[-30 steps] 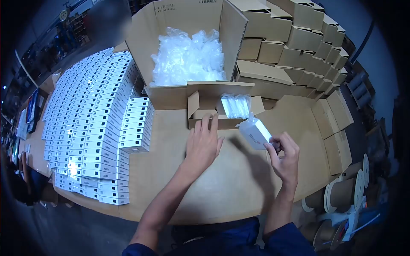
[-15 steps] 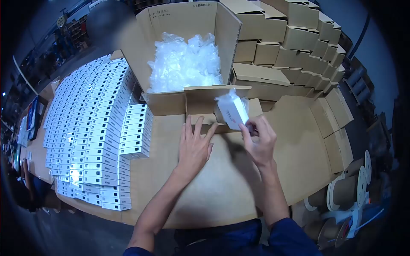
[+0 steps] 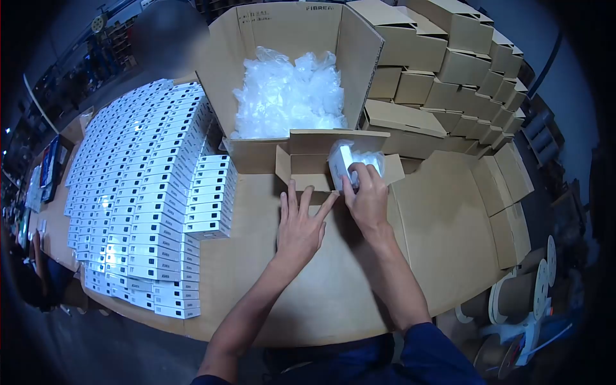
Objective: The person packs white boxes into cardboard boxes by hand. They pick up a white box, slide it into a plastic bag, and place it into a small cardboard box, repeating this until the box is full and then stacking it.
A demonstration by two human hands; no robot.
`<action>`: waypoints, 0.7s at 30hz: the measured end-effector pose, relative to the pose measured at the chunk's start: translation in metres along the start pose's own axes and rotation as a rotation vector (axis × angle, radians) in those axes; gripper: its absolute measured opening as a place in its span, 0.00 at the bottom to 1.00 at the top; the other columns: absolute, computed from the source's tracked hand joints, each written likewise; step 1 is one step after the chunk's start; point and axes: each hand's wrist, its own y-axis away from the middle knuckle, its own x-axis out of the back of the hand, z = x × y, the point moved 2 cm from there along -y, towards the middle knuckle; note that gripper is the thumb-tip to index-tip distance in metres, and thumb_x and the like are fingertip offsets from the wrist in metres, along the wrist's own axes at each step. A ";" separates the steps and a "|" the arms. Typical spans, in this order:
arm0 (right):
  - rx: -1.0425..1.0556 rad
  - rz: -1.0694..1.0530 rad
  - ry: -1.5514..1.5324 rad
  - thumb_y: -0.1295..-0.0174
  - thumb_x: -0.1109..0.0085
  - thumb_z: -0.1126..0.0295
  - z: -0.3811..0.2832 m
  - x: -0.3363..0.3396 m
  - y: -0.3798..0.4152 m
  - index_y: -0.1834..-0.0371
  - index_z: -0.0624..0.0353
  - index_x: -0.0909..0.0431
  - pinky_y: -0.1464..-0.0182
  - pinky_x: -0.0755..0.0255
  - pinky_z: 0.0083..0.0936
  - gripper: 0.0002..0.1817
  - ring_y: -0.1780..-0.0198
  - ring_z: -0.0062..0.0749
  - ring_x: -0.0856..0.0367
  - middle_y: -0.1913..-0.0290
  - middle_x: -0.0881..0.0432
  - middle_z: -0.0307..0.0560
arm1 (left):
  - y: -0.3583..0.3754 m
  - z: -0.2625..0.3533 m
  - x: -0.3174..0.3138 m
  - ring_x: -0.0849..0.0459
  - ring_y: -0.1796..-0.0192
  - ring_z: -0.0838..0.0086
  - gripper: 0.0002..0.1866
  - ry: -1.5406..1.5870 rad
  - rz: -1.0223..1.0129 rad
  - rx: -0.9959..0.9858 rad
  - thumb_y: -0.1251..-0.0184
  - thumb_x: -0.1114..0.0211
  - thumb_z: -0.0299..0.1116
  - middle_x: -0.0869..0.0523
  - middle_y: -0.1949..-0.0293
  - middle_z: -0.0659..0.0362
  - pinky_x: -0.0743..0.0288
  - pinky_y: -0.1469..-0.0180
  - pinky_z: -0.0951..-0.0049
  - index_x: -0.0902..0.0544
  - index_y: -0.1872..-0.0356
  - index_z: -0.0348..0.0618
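A small open cardboard box (image 3: 308, 181) stands on the brown work surface (image 3: 308, 289), its flaps spread. At its near edge lies my left hand (image 3: 300, 224), fingers spread, fingertips on the front flap. Over the box's right part, my right hand (image 3: 369, 196) grips a white item in clear plastic wrap (image 3: 341, 162) between thumb and fingers. More clear plastic shows just behind those fingers; whether it belongs to the same item I cannot tell. Behind the small box, a large carton (image 3: 215, 77) holds a heap of clear plastic bags (image 3: 289, 96).
Rows of stacked white boxes (image 3: 154, 192) fill the left side. Many closed cardboard boxes (image 3: 410, 83) are piled at the back right. An open, flattened-looking carton (image 3: 449, 212) lies on the right. Cable spools (image 3: 520, 289) stand beyond the right edge. Another person's arm (image 3: 40, 263) shows far left.
My right hand has moved left and up with the wrapped white item, which now stands more upright at the small box. My left hand keeps its place at the box's front. The view has shifted slightly.
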 end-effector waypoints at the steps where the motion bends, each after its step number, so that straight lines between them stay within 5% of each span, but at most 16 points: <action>1: -0.006 -0.015 0.020 0.36 0.31 0.72 0.001 -0.004 0.000 0.57 0.63 0.20 0.62 0.21 0.51 0.09 0.63 0.62 0.15 0.61 0.18 0.59 | 0.000 0.000 -0.001 0.44 0.21 0.30 0.41 -0.004 0.004 0.004 0.37 0.27 0.31 0.32 0.30 0.43 0.42 0.23 0.32 0.30 0.21 0.66; 10: -0.114 -0.112 0.248 0.38 0.31 0.72 -0.002 -0.026 -0.001 0.64 0.64 0.16 0.65 0.18 0.51 0.07 0.67 0.61 0.13 0.61 0.18 0.59 | 0.002 -0.004 -0.007 0.44 0.20 0.32 0.39 -0.036 0.050 -0.001 0.36 0.30 0.31 0.30 0.30 0.45 0.46 0.23 0.27 0.28 0.22 0.66; 11: -0.224 -0.243 0.293 0.40 0.30 0.71 -0.002 -0.025 -0.003 0.65 0.64 0.14 0.61 0.17 0.50 0.07 0.62 0.59 0.11 0.52 0.17 0.60 | 0.002 -0.003 -0.006 0.44 0.20 0.33 0.39 -0.054 0.063 -0.003 0.36 0.30 0.31 0.30 0.30 0.45 0.47 0.23 0.27 0.28 0.22 0.66; 15: -0.056 -0.204 0.333 0.43 0.28 0.70 -0.002 -0.016 -0.006 0.63 0.62 0.12 0.54 0.16 0.46 0.08 0.49 0.49 0.15 0.26 0.28 0.53 | 0.001 -0.005 -0.002 0.43 0.17 0.43 0.40 -0.101 0.018 -0.024 0.37 0.29 0.33 0.29 0.28 0.47 0.50 0.23 0.26 0.29 0.22 0.68; 21: -0.077 -0.263 0.316 0.39 0.31 0.70 0.000 -0.016 -0.007 0.58 0.59 0.12 0.55 0.16 0.44 0.08 0.53 0.49 0.13 0.21 0.32 0.55 | 0.000 -0.012 -0.005 0.41 0.18 0.43 0.41 -0.045 0.027 -0.058 0.37 0.29 0.32 0.29 0.29 0.47 0.46 0.22 0.30 0.30 0.21 0.69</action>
